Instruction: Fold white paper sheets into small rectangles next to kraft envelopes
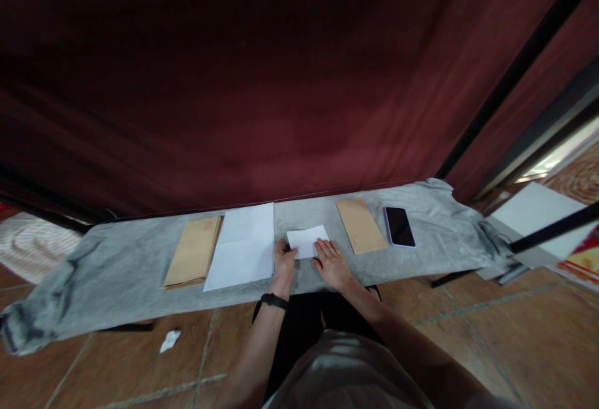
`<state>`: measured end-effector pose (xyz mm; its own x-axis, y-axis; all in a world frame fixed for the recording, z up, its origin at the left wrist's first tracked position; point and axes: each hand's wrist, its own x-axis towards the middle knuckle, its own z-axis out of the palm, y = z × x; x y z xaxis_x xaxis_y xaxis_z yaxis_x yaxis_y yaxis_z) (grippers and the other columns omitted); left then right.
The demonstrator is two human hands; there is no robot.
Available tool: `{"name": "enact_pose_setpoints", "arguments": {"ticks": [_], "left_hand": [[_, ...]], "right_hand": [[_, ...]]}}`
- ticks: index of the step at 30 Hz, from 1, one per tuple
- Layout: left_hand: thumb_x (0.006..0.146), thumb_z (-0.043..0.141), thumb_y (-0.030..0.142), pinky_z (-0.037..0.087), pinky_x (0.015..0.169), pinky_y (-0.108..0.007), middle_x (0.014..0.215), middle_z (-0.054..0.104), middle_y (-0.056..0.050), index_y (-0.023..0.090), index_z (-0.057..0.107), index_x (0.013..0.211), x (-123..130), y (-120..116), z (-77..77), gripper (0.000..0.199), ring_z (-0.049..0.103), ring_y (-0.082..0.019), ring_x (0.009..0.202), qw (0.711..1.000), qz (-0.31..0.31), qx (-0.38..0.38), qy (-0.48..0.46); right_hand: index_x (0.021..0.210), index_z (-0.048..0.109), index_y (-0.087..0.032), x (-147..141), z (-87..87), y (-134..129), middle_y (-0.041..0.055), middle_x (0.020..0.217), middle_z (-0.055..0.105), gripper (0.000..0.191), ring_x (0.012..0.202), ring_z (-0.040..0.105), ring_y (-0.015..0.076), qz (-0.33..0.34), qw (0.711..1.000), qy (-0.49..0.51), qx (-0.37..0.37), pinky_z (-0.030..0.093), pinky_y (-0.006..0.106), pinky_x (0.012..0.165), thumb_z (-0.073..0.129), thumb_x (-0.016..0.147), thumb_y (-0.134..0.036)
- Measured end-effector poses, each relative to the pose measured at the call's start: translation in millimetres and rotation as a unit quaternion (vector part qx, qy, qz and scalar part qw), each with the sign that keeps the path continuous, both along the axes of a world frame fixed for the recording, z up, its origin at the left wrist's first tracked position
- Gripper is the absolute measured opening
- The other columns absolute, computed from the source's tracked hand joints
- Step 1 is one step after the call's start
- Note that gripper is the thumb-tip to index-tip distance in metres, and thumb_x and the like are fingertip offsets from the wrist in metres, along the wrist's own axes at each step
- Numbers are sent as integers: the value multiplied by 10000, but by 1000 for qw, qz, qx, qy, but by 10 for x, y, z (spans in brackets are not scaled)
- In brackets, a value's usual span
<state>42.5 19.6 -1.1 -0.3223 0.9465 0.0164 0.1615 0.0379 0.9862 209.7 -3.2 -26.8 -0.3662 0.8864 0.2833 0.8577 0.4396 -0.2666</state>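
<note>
A small folded sheet of white paper (306,240) lies on the grey cloth in front of me. My left hand (283,264), with a dark band on its wrist, holds the sheet's left edge, thumb on top and fingers curled at the side. Across the sheet's lower right corner, my right hand (333,264) rests flat with its fingers spread. Left of my hands is a stack of larger white sheets (243,247), beside a stack of brown envelopes (193,250). To the right, a single brown envelope (361,227) lies on the cloth.
A phone (400,227) with a dark screen lies right of the single envelope. The grey cloth (126,265) covers a long, narrow table against a dark red curtain (281,85). Black poles stand at both sides. A crumpled white scrap (170,340) is on the tiled floor.
</note>
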Motion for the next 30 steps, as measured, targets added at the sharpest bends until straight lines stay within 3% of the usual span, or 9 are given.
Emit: {"name": "enact_pose_setpoints", "arguments": {"ticks": [3, 5, 10, 14, 19, 22, 26, 28, 30], "left_hand": [[777, 625, 196, 591, 854, -405, 1069, 752, -109, 144, 571, 1320, 84, -22, 110, 549, 726, -237, 928, 999, 11, -15, -35], [794, 641, 248, 584, 869, -386, 1110, 742, -121, 135, 607, 1277, 136, -29, 234, 497, 717, -236, 969, 997, -6, -20, -77], [959, 514, 480, 582, 854, -319, 1320, 651, -138, 192, 590, 1318, 175, -45, 457, 466, 662, -226, 1152, 990, -24, -23, -138], [922, 626, 310, 589, 780, -317, 1194, 697, -151, 173, 512, 1384, 206, -88, 307, 495, 701, -216, 1029, 987, -1, -100, -127], [858, 589, 125, 578, 689, -319, 926, 729, -79, 118, 434, 1446, 287, -86, 56, 608, 707, -180, 763, 994, -26, -103, -31], [783, 597, 66, 569, 705, -328, 814, 703, -21, 126, 442, 1457, 217, -39, 49, 694, 688, -181, 705, 995, -26, -97, 12], [752, 561, 20, 556, 849, -370, 845, 721, -31, 154, 517, 1419, 52, -1, 112, 682, 707, -215, 827, 987, -67, -84, 120], [781, 515, 15, 545, 911, -385, 986, 744, -72, 163, 500, 1438, 2, 10, 128, 673, 711, -232, 940, 970, -93, -75, 210], [804, 483, 12, 534, 962, -386, 1145, 729, -106, 168, 488, 1450, -19, 23, 132, 665, 696, -239, 1050, 952, -104, -70, 280]], "right_hand": [[1449, 522, -114, -32, 96, 7, 150, 1501, 526, 505, 1396, 487, 268, -11, 1000, 23, -17, 319, 453, 1206, 502, 985, -314], [1408, 569, -158, -52, 187, 43, 137, 1471, 563, 459, 1358, 524, 270, -39, 989, 126, -62, 360, 447, 1180, 504, 971, -283], [1189, 685, -214, -79, 353, 235, 109, 1226, 717, 404, 1136, 665, 263, -99, 893, 412, -153, 523, 417, 1001, 398, 1006, -432], [1042, 684, -179, -85, 343, 303, 113, 938, 758, 615, 865, 731, 242, -108, 818, 526, -208, 600, 382, 776, 313, 971, -665], [930, 671, -176, -30, 263, 189, 133, 876, 755, 636, 809, 739, 263, -85, 731, 611, -291, 611, 427, 754, 498, 827, -780], [866, 692, -167, 40, 222, 88, 139, 824, 761, 568, 727, 738, 258, -63, 726, 592, -345, 618, 430, 697, 544, 837, -714], [875, 742, -173, 131, 220, 24, 119, 818, 778, 435, 680, 728, 243, -38, 756, 526, -388, 618, 412, 651, 582, 875, -577], [984, 753, -210, 162, 240, 43, 103, 983, 788, 353, 856, 742, 249, -41, 801, 487, -346, 614, 429, 797, 551, 920, -492], [1181, 716, -237, 181, 252, 78, 89, 1245, 725, 339, 1138, 679, 245, -31, 892, 385, -235, 537, 434, 1009, 494, 971, -383]]}}
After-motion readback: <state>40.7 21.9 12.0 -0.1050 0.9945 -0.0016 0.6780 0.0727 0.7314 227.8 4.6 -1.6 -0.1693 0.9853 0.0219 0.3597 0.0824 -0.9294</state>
